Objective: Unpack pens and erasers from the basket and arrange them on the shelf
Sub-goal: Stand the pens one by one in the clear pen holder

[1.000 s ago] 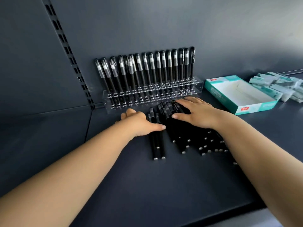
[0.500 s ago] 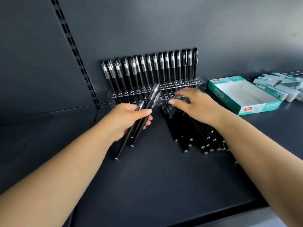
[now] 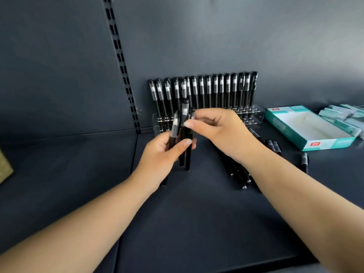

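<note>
Head view is showing the left hand (image 3: 163, 152) gripping three upright pens (image 3: 184, 133) at centre while the right hand (image 3: 218, 131) is pinching one cap. Loose pens (image 3: 239, 174) at 3 o'clock are lying half hidden under the right forearm; the rack (image 3: 254, 115) is partly blocked.

You are at a shop display: a dark metal shelf (image 3: 187, 223) with a slotted upright (image 3: 122, 66) at eleven o'clock, a clear rack (image 3: 254, 115) of identical pens (image 3: 208, 91) at twelve, an opened retail carton (image 3: 307, 127) at two.

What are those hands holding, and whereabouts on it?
The left hand grips a few black pens around their middles. The right hand pinches one pen's capped top.
</note>
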Demonstrator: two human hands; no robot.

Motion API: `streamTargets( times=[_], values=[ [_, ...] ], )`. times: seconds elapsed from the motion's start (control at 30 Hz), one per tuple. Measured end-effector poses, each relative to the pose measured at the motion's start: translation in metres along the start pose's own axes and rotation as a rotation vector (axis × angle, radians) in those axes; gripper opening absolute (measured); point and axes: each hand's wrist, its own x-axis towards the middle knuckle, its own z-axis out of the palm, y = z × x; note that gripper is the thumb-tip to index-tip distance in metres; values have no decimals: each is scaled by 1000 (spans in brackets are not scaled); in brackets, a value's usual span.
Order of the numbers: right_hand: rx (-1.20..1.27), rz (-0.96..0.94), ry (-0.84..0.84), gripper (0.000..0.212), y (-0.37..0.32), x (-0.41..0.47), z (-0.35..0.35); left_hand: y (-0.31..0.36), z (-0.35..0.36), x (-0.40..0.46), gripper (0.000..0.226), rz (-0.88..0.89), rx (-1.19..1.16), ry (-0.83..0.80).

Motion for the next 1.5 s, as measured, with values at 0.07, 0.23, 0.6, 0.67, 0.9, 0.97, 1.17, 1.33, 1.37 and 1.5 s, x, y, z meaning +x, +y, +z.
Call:
streamTargets(
  times=[0.07,0.23,0.6,0.67,0.9,0.97,1.17,1.33,1.37,1.5],
  values=[
    [44,21,27,23,2,0,1,-5,-1,-3,10,-24,5,-19],
    [42,87,52,9,12,3,-1,-12,-2,-3,14,-1,-23,-5],
    [-29,85,421,11,14,60,-37,-11,-7,48,18,-2,-101,290],
    [-80,75,495,12,19,74,-37,-12,0,56,19,-15,-135,284],
    [-189,159,532,31,48,113,-34,-25,0,71,19,-52,-80,198],
    [-264,135,511,33,49,117,-37,-26,-3,71,20,-41,-88,199],
    [-352,112,435,30,48,120,-40,-25,-4,70,17,-78,-150,164],
    [-358,162,390,27,47,117,-31,-25,-7,72,16,-135,-179,208],
    [-322,167,400,27,46,117,-30,-24,-7,72,15,-146,-193,211],
    [-270,203,360,29,43,114,-29,-24,-8,73,12,-181,-230,210]
  ],
)
